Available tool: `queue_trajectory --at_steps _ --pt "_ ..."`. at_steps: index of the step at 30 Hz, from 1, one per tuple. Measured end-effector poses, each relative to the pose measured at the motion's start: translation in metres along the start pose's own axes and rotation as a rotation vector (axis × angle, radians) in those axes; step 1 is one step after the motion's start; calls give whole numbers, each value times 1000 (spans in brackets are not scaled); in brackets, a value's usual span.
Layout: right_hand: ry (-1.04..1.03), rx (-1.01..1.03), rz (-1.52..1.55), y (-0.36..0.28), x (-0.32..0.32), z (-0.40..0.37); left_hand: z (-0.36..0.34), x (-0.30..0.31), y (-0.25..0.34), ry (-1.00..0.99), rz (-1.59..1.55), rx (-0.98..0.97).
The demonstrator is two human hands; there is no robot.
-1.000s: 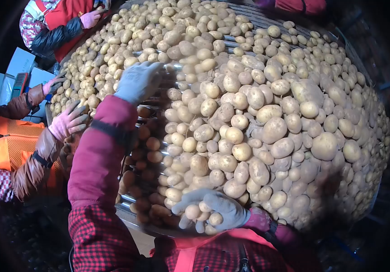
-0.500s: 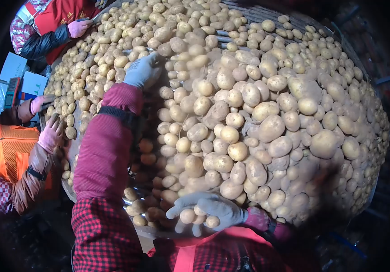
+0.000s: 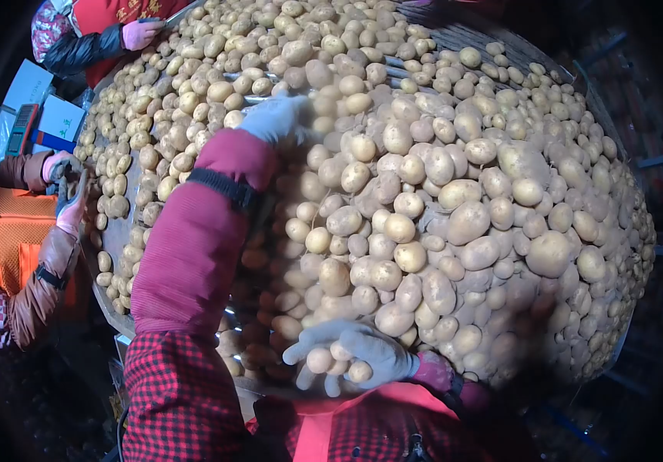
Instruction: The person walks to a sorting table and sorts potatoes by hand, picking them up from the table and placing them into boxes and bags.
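Observation:
My left hand, in a pale grey glove, reaches across the sorting surface at the left edge of the heaped potatoes. Its fingers point right toward the pile and are smeared by motion, so their grip does not show. Close to my body, my right hand, also gloved, is turned palm up with curled fingers. Several small potatoes rest in it, at the near edge of the heap.
Two co-workers stand at the left. One gloved hand touches potatoes at the far left; the other person's hands are nearer. White boxes and a device with a display sit beside them. Metal rollers show between potatoes.
My left hand has moved right, toward the heap. My right hand still holds the small potatoes in place. The nearer co-worker's hands have come closer together. The view has shifted slightly.

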State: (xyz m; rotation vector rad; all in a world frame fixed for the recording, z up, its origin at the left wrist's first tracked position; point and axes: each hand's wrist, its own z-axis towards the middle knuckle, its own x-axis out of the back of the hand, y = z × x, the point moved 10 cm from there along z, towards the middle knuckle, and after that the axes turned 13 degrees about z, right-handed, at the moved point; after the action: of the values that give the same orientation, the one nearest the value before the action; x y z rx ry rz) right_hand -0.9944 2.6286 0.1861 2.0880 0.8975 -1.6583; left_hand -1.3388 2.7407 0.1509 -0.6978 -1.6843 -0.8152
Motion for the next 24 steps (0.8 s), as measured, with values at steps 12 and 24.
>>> queue_trajectory --at_steps 12,24 --pt "-41 90 135 8 8 0 -12 4 12 174 53 72" --pt "177 264 296 -6 -9 -9 -234 94 111 492 -307 -411"
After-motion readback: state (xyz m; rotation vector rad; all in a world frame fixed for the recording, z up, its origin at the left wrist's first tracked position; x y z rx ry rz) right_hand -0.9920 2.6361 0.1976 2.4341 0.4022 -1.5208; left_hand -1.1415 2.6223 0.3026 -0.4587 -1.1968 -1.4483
